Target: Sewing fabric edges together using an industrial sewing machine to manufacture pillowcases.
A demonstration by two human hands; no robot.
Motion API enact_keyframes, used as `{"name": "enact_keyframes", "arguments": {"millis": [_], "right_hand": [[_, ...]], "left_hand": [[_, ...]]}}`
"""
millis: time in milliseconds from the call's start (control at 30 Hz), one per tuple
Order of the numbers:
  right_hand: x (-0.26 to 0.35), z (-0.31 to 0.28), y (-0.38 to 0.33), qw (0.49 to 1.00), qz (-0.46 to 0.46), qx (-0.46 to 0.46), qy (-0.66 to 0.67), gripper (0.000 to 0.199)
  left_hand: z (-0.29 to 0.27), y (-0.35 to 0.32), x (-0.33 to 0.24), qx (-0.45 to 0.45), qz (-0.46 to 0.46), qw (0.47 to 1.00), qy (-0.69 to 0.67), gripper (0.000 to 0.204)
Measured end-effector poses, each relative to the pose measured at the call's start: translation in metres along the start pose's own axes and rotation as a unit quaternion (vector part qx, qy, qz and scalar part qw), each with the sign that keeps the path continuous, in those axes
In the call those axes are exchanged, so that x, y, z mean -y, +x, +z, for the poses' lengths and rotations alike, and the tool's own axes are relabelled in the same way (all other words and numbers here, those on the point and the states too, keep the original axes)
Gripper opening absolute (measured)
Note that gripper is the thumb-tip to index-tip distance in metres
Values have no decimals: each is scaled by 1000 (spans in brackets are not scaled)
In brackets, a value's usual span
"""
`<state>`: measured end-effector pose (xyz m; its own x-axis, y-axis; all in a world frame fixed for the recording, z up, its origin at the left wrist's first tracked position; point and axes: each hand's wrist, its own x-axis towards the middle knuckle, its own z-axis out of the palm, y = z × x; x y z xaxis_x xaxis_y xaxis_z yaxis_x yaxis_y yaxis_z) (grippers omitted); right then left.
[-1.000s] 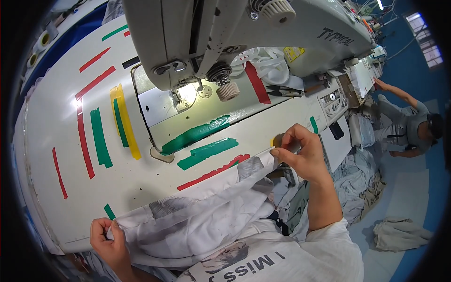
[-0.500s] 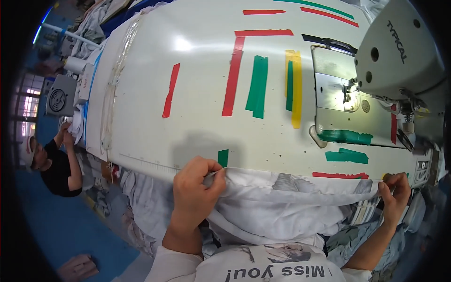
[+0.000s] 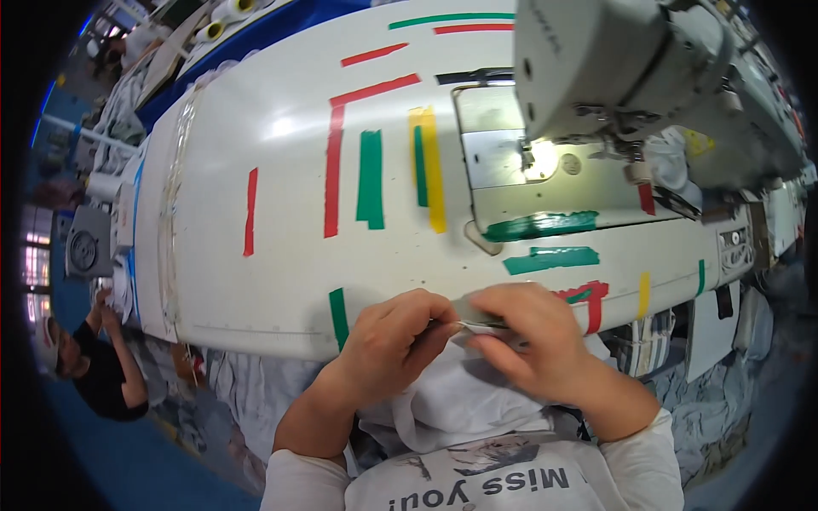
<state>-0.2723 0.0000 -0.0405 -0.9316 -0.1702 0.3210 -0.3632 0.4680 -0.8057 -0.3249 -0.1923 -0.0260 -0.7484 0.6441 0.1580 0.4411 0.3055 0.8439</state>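
A white piece of fabric (image 3: 477, 396) hangs over the near edge of the sewing table (image 3: 281, 294) into my lap. My left hand (image 3: 396, 336) pinches its upper edge between thumb and fingers. Right beside it, my right hand (image 3: 532, 336) is closed on the same edge, thumb below and fingers above, covering much of the cloth between. Beyond my hands and to the right stands the sewing machine (image 3: 613, 77), its lamp shining on the needle area over the metal plate (image 3: 498, 162).
Strips of red, green and yellow tape (image 3: 434, 170) mark the tabletop. Grey and white garments (image 3: 256, 387) lie below the table's near edge. A co-worker (image 3: 106, 362) in a dark shirt works at far left, near a grey box with a round fan grille (image 3: 83, 249).
My right hand has moved left along the cloth edge, from far apart to close beside my left hand. The stretched edge is now gathered between them. The view has shifted rightward.
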Motion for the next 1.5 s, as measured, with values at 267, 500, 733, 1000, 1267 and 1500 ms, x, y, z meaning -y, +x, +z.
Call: {"name": "enact_keyframes", "arguments": {"millis": [267,500,733,1000,1267,1500], "right_hand": [[-8,-2,-24,995,-78,-47,-28,31],[-11,5,-25,997,-53,-49,-28,25],[-9,3,-22,997,-65,-24,-34,22],[-5,0,-15,1000,-11,-3,28,14],[-6,0,-17,998,29,-18,45,13],[4,1,-8,986,141,-47,69,10]], "left_hand": [[5,7,8,61,46,997,-3,16],[-3,11,12,117,53,992,21,16],[-5,11,12,110,45,992,32,15],[-10,12,6,84,-7,996,0,17],[-3,4,6,36,-112,988,-96,15],[3,8,11,11,-90,992,-90,16]]}}
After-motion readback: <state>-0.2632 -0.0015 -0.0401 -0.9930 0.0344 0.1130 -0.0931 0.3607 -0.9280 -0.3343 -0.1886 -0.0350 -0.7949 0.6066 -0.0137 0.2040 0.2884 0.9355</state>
